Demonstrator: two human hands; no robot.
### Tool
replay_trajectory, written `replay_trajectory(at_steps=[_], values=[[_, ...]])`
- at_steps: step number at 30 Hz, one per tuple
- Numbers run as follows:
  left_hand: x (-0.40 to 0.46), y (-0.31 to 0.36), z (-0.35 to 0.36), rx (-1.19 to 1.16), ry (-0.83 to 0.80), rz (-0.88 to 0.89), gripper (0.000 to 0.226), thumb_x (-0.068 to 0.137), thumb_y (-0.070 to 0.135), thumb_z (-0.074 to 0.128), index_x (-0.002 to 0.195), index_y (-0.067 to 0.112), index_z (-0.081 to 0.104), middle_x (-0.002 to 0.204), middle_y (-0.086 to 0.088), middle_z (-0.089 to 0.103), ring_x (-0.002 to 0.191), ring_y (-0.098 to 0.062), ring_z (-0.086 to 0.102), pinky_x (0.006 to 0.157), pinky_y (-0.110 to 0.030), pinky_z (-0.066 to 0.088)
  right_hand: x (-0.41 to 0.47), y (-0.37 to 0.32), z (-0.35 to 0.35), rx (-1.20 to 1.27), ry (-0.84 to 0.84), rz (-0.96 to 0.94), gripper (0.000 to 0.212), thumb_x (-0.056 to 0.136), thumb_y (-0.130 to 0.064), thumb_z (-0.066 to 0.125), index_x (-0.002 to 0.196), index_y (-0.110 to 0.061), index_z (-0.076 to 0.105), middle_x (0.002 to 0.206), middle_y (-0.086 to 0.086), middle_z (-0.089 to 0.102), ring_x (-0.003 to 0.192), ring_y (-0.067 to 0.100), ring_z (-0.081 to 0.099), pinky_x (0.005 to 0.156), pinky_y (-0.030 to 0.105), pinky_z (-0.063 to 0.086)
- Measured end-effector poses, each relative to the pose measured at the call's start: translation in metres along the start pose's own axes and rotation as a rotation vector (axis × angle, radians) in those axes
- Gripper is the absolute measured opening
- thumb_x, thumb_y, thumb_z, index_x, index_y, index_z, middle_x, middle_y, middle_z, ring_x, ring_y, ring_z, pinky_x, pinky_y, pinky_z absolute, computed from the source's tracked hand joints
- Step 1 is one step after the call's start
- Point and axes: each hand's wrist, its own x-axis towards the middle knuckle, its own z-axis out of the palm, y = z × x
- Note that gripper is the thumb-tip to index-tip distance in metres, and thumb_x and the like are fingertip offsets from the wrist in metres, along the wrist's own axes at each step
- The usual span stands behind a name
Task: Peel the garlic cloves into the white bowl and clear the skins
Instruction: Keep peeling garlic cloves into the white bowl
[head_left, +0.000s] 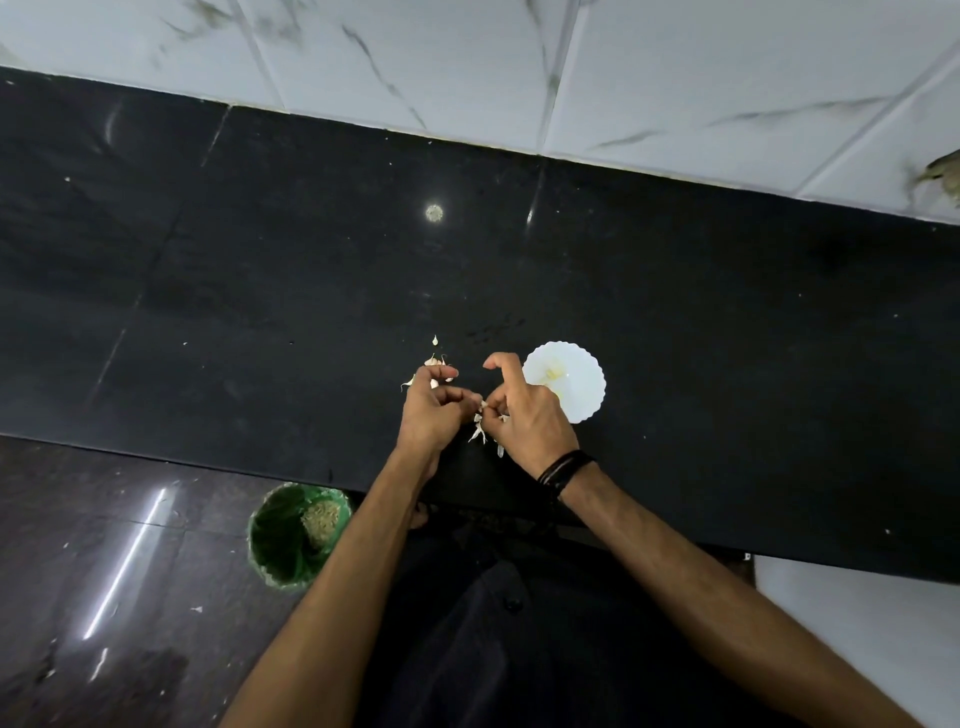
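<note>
We see the left hand and right hand meeting over the black counter, fingers of both curled and pinching a garlic clove between them, loose skins beyond, the white bowl just right.

No legible text, label, brand, number or sign appears on any surface in view.
</note>
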Motion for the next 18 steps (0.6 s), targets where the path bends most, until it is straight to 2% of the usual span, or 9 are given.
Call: replay_trajectory(at_steps=[2, 5, 9, 12, 15, 18], values=[[0.0, 0.0, -0.001, 0.023, 0.03, -0.007, 0.044, 0.085, -0.008, 0.069, 0.117, 0.013, 0.048, 0.089, -0.008, 0.077, 0.086, -0.023, 0.072, 0.093, -0.046, 0.058, -0.001, -0.002, 0.002, -0.027, -0.007, -0.004, 0.056, 0.085, -0.004, 0.063, 0.132, -0.022, 0.038, 0.074, -0.004, 0.069, 0.069, 0.02, 0.067, 0.066, 0.039, 0.056], [0.001, -0.002, -0.001, 0.035, 0.047, -0.021, 0.046, 0.085, -0.006, 0.07, 0.111, 0.022, 0.045, 0.086, -0.004, 0.077, 0.092, -0.029, 0.074, 0.093, -0.048, 0.057, -0.003, -0.004, 0.006, -0.025, 0.007, 0.013, 0.06, 0.085, -0.005, 0.065, 0.13, -0.028, 0.032, 0.072, -0.004, 0.068, 0.068, 0.021, 0.067, 0.065, 0.04, 0.056], [0.002, -0.002, 0.002, 0.122, 0.063, -0.004, 0.048, 0.086, 0.0, 0.07, 0.11, 0.023, 0.037, 0.086, -0.001, 0.076, 0.088, -0.026, 0.073, 0.087, -0.045, 0.059, -0.002, -0.006, 0.01, -0.014, 0.016, 0.059, 0.059, 0.086, -0.007, 0.065, 0.127, -0.03, 0.029, 0.075, 0.0, 0.07, 0.07, 0.024, 0.068, 0.067, 0.042, 0.057], [-0.001, -0.002, 0.006, 0.251, 0.064, 0.095, 0.045, 0.088, 0.003, 0.067, 0.112, 0.021, 0.033, 0.086, 0.0, 0.073, 0.08, -0.019, 0.07, 0.079, -0.038, 0.058, 0.0, -0.007, 0.011, -0.006, 0.056, 0.091, 0.052, 0.085, -0.007, 0.064, 0.125, -0.024, 0.035, 0.074, 0.0, 0.07, 0.068, 0.025, 0.067, 0.065, 0.042, 0.056], [-0.002, -0.001, 0.006, 0.251, 0.042, 0.146, 0.04, 0.091, -0.001, 0.063, 0.114, 0.018, 0.035, 0.084, 0.001, 0.07, 0.074, -0.012, 0.065, 0.069, -0.027, 0.055, 0.0, -0.006, 0.011, 0.013, 0.08, 0.098, 0.047, 0.083, -0.006, 0.066, 0.124, -0.018, 0.044, 0.074, -0.004, 0.069, 0.068, 0.022, 0.067, 0.066, 0.04, 0.056], [0.002, 0.0, 0.004, 0.214, 0.017, 0.122, 0.034, 0.093, -0.001, 0.06, 0.113, 0.02, 0.042, 0.086, 0.0, 0.07, 0.077, -0.014, 0.066, 0.07, -0.029, 0.054, 0.0, -0.004, 0.011, 0.079, 0.119, 0.129, 0.044, 0.082, -0.009, 0.072, 0.121, -0.018, 0.053, 0.076, -0.008, 0.069, 0.069, 0.013, 0.067, 0.069, 0.032, 0.057]])
